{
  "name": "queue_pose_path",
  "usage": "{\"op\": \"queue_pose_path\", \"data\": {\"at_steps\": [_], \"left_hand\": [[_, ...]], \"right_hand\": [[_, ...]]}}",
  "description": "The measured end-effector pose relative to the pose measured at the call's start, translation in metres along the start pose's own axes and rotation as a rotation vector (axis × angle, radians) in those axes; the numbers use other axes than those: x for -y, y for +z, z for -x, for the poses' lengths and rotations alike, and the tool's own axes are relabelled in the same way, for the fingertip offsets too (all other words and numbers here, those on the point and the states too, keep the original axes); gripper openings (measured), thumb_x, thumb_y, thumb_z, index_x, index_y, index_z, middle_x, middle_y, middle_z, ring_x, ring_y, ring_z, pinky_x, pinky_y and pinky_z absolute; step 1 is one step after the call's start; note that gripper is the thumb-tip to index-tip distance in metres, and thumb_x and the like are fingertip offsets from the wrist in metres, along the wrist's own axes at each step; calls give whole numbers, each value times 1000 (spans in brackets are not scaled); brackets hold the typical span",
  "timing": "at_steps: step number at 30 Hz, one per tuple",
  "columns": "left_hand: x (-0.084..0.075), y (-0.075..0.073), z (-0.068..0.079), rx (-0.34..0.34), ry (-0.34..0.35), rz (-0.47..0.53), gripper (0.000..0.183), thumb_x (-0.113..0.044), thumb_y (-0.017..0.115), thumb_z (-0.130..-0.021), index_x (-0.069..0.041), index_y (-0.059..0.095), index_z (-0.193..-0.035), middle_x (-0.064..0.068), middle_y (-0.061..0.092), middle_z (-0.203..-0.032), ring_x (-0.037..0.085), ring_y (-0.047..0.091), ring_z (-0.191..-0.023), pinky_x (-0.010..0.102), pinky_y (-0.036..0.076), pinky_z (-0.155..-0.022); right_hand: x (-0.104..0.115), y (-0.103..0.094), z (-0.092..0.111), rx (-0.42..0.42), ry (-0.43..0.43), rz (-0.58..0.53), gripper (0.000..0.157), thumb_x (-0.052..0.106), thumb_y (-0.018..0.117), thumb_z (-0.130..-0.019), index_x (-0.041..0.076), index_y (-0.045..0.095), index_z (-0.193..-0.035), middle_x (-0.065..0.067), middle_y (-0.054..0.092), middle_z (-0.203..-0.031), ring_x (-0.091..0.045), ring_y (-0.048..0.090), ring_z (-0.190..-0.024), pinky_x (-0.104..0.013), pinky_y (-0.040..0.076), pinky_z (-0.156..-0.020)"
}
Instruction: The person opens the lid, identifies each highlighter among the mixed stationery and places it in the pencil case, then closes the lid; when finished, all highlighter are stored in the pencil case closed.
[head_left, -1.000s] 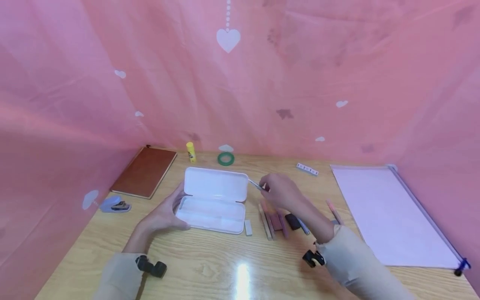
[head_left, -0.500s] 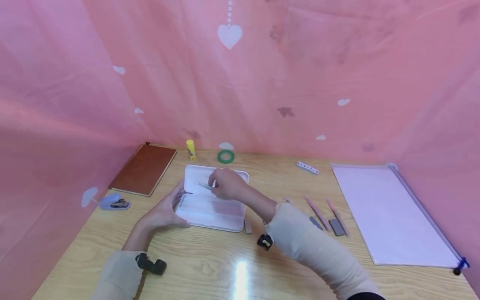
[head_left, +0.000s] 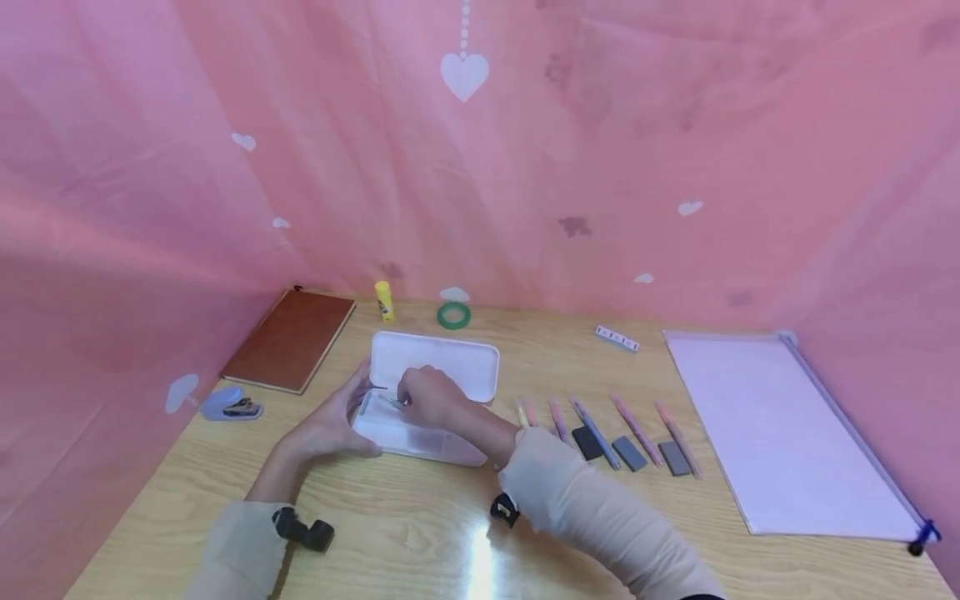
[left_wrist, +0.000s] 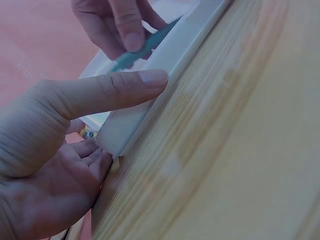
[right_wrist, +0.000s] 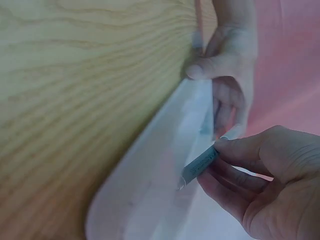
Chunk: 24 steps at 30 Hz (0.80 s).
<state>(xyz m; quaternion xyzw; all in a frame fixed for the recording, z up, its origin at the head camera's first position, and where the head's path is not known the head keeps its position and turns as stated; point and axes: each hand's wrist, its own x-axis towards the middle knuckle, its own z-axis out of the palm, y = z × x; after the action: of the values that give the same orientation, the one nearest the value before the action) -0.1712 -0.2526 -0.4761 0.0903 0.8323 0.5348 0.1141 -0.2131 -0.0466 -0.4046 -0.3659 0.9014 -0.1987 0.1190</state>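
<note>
A white pencil case (head_left: 472, 367) lies on the table with its lid raised back. My left hand (head_left: 328, 429) grips its left end, thumb (left_wrist: 120, 90) along the front wall and the other fingers behind. Over the left part of the lower tray (head_left: 412, 437), my right hand (head_left: 437, 400) pinches a slim teal pen (right_wrist: 200, 164) between thumb and fingers. The pen (left_wrist: 155, 44) slants low at the case; whether it touches the tray floor I cannot tell. In the head view my right hand covers most of it.
Right of the case lie several pens (head_left: 596, 433) and erasers, one black (head_left: 587, 443), others grey (head_left: 628, 453). Behind are a glue stick (head_left: 385, 302), green tape (head_left: 453, 315) and a white strip (head_left: 617, 338). A notebook (head_left: 288, 342), stapler (head_left: 228, 406) and white sheet (head_left: 787, 433) flank these.
My right hand has carried the pen left from beside the lid, across it, and then down toward the tray. My left hand stays on the case.
</note>
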Motion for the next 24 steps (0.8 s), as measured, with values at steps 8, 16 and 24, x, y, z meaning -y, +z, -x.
{"op": "queue_pose_path", "data": {"at_steps": [8, 16, 24], "left_hand": [[0, 0, 0, -6, -32, -7, 139, -24, 94, -48, -42, -1, -149, -2, 16, -157, 24, 14, -144, 47, 12, -116], [-4, 1, 1, -2, -38, -29, 138, -26, 93, -50, -44, -2, -148, -2, 13, -158, 26, 14, -145, 49, 13, -116], [-4, 0, 2, -11, -44, -28, 139, -27, 94, -48, -44, -1, -148, -1, 16, -157, 27, 15, -144, 51, 12, -115]], "right_hand": [[-1, 13, 2, 14, 15, 1, 7, 3, 68, -78, 10, 71, -80, 3, 62, -69, -11, 49, -59, -19, 38, -52], [-2, 18, 3, 51, 19, -48, 11, 5, 63, -83, 9, 73, -88, 2, 66, -75, -9, 52, -62, -19, 41, -55], [-4, 0, 9, -38, -18, -40, 31, 27, 65, -88, 10, 68, -113, -4, 70, -96, -12, 62, -83, -23, 49, -70]]}}
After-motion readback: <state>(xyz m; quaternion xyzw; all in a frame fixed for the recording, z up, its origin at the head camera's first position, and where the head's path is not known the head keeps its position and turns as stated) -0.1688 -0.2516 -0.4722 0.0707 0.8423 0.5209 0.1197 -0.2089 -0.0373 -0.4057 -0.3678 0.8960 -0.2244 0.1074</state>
